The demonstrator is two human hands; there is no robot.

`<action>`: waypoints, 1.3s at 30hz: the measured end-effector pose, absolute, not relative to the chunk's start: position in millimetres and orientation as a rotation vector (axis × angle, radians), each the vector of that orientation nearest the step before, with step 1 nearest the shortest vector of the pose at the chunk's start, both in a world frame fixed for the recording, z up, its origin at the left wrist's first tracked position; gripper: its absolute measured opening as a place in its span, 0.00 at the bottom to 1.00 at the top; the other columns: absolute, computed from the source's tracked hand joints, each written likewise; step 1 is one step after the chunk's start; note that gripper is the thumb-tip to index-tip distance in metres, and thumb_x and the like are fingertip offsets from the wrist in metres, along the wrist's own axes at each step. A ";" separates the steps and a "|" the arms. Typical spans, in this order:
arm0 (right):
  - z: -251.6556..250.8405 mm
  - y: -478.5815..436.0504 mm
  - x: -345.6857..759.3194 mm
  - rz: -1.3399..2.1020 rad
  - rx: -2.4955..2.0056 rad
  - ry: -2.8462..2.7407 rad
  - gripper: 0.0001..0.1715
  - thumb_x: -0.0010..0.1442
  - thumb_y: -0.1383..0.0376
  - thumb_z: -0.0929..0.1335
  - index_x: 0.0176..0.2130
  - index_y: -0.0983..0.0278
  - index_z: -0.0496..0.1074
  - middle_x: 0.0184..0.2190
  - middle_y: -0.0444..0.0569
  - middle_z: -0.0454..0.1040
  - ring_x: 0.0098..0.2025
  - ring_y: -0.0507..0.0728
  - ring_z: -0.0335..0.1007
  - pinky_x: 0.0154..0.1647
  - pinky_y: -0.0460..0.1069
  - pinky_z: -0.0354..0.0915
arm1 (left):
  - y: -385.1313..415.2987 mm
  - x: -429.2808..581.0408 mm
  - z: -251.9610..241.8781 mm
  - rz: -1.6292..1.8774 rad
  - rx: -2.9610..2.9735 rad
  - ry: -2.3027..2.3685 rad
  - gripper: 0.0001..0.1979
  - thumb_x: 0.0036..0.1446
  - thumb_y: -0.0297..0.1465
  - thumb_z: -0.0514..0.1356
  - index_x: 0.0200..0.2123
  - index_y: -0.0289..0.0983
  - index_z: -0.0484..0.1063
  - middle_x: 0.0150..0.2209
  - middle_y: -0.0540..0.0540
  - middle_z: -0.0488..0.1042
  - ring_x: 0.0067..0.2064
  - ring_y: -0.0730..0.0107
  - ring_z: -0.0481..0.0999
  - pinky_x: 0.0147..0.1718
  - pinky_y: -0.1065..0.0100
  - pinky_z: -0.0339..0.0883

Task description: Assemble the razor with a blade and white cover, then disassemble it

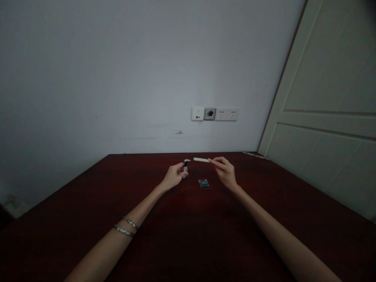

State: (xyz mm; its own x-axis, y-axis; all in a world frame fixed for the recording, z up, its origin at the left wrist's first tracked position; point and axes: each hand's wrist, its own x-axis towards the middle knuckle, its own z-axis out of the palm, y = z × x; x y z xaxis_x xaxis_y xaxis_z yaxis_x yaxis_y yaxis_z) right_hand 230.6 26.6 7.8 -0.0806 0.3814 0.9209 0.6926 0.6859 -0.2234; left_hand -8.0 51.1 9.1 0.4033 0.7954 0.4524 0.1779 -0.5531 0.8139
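Observation:
My left hand (174, 176) is closed around a small upright tool (185, 168) with a pale grey handle, a dark neck and a light, jagged-looking head. The tool's exact kind is too small to make out. In my right hand (225, 171) a flat white stick with a rounded end (201, 159) is pinched between the fingers. It points left, toward the tool's head, with a small gap between them. Below and between both hands, a small clear packet with green in it (204, 183) lies flat on the table.
The dark red-brown table (202, 231) reaches back to a pale wall (147, 78). Sockets and switch plates (226, 114) are set in the wall just above the table. A panelled door (326, 98) stands along the right side. A thin pale strip (255, 155) lies at the back right edge.

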 end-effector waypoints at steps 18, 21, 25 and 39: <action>8.1 22.1 219.0 -0.311 -0.822 -1.761 0.20 0.59 0.71 0.62 0.47 0.53 0.73 0.36 0.47 0.71 0.37 0.53 0.67 0.39 0.50 0.60 | 51.5 -10.5 4.8 1.089 2.046 0.831 0.04 0.47 0.27 0.58 0.29 0.33 0.67 0.26 0.50 0.70 0.29 0.72 0.71 0.31 0.71 0.64; 5.8 25.3 226.2 -0.322 -0.852 -1.729 0.20 0.59 0.71 0.61 0.46 0.53 0.73 0.35 0.47 0.71 0.37 0.53 0.67 0.38 0.50 0.60 | 51.5 -10.9 6.0 1.099 1.970 0.808 0.06 0.47 0.27 0.58 0.31 0.33 0.67 0.27 0.49 0.70 0.29 0.73 0.71 0.31 0.71 0.64; 8.4 23.7 220.6 -0.329 -0.854 -1.736 0.20 0.59 0.71 0.62 0.46 0.53 0.73 0.36 0.48 0.71 0.37 0.53 0.67 0.39 0.50 0.60 | 49.6 -10.1 6.5 1.090 1.974 0.821 0.06 0.46 0.27 0.59 0.30 0.33 0.67 0.27 0.49 0.70 0.29 0.73 0.70 0.32 0.71 0.64; 5.9 22.4 216.1 -0.353 -0.831 -1.761 0.20 0.60 0.71 0.61 0.46 0.53 0.73 0.36 0.48 0.71 0.37 0.53 0.67 0.38 0.50 0.60 | 49.8 -10.1 5.6 1.082 1.994 0.827 0.05 0.45 0.27 0.58 0.29 0.33 0.68 0.26 0.50 0.70 0.29 0.73 0.70 0.32 0.71 0.64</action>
